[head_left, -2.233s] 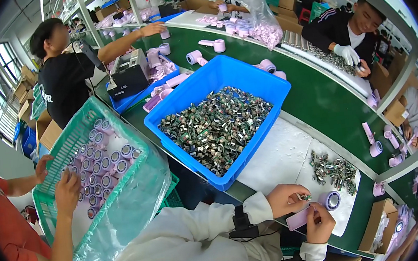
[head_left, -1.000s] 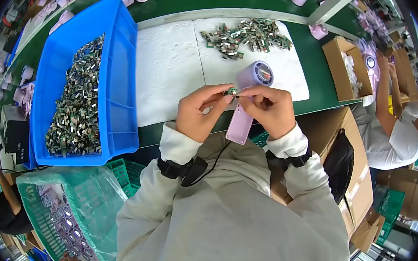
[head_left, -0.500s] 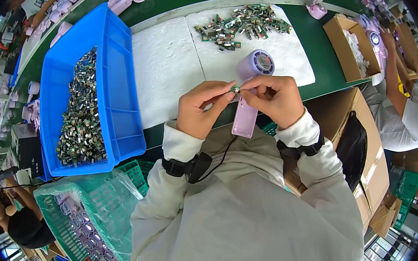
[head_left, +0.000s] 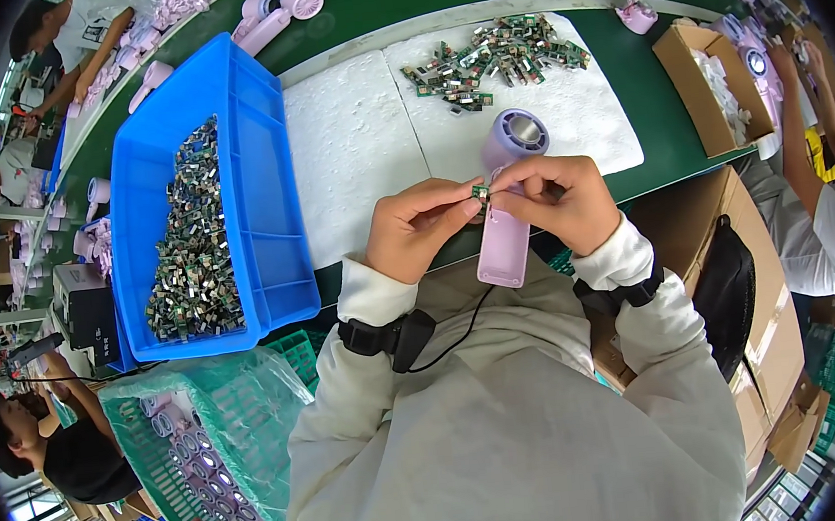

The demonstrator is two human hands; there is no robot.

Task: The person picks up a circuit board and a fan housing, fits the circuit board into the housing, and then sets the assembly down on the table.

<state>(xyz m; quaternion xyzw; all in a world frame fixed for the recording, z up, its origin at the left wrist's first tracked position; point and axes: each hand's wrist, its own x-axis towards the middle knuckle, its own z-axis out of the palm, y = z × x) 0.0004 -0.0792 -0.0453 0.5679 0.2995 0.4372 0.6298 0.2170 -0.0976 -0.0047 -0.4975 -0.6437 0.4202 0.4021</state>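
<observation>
Between thumb and forefinger, my left hand point(head_left: 416, 226) pinches a small green circuit board point(head_left: 480, 192). The fingertips of my right hand point(head_left: 568, 204) are pressed together right beside the board; what they grip is too small to make out. Under the right hand lies a lilac handheld fan point(head_left: 504, 252), its hollow handle pointing toward me. Its round head rests farther off on a white foam sheet point(head_left: 351, 146). My fingers cover the part between head and handle.
At left stands a blue bin point(head_left: 267, 175) full of circuit boards. A pile of boards point(head_left: 508, 56) lies on the foam's far side. A cardboard box point(head_left: 713, 91) sits at right. Below the bin, a green basket point(head_left: 143, 438) holds lilac fan parts. Other people work on both sides.
The view has shifted, so most things sit slightly farther right and lower. The fan's head has turned and shows its open metal-looking centre. Both hands keep their pinch at the board.
</observation>
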